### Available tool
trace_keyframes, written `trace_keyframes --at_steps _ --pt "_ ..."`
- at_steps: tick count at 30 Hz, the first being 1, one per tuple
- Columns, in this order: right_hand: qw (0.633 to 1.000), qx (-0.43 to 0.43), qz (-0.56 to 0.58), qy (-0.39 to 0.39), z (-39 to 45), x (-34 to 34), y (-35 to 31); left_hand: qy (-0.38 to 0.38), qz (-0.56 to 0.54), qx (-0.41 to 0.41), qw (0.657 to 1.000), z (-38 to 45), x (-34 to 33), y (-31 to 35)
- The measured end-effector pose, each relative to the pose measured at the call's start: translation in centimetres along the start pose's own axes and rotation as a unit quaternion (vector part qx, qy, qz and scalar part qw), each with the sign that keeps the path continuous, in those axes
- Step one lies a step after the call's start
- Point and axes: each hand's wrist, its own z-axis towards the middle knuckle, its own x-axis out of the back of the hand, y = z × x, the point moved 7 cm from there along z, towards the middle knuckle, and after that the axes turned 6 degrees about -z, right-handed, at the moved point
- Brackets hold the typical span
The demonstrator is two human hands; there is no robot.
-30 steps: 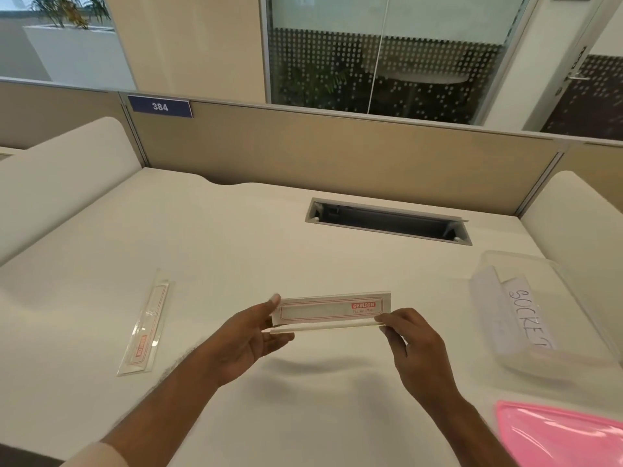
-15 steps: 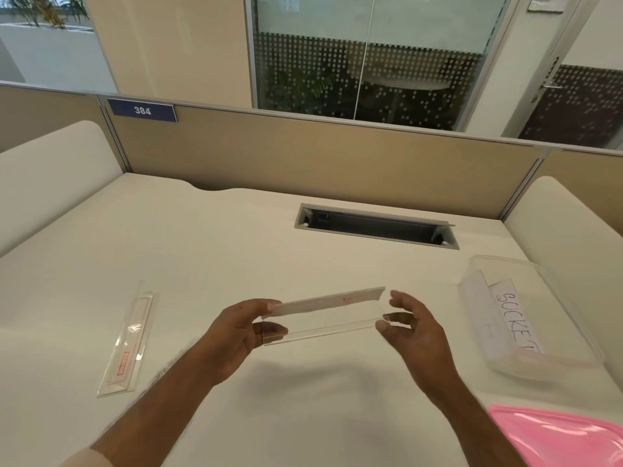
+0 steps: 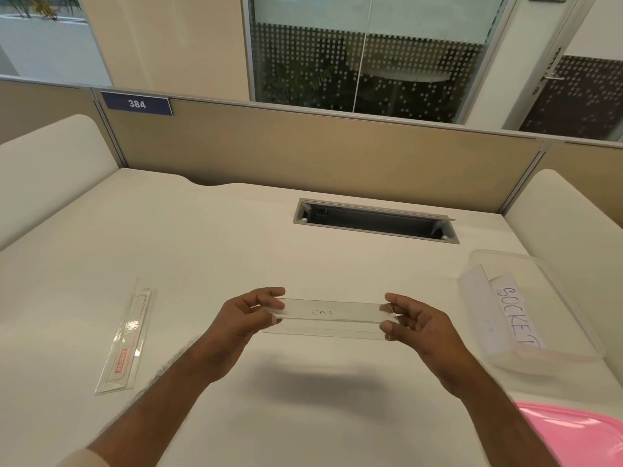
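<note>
A clear plastic name-plate holder (image 3: 328,319) with a white paper strip reading "CAT" hangs level above the white desk (image 3: 236,251). My left hand (image 3: 244,320) pinches its left end between thumb and fingers. My right hand (image 3: 416,326) pinches its right end the same way. A second clear holder (image 3: 126,338) with a red-printed insert lies flat on the desk at the left, away from both hands.
A clear plastic box (image 3: 539,332) holding a paper marked "SOCKET" stands at the right. A pink lid (image 3: 580,433) lies at the front right corner. A cable slot (image 3: 374,221) opens at the back of the desk, before a beige partition (image 3: 320,153).
The holder has been turned over: its red-printed face gave way to the blank side with "CAT". My right hand let go briefly, then took the right end again.
</note>
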Motion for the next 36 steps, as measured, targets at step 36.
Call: trace_keyframes --at_steps 36 --pt "0.957 0.259 -0.120 0.038 -1.2 1.8 -6.5 -0.034 0.282 -0.237 0.929 -1.5 -2.5 8.9"
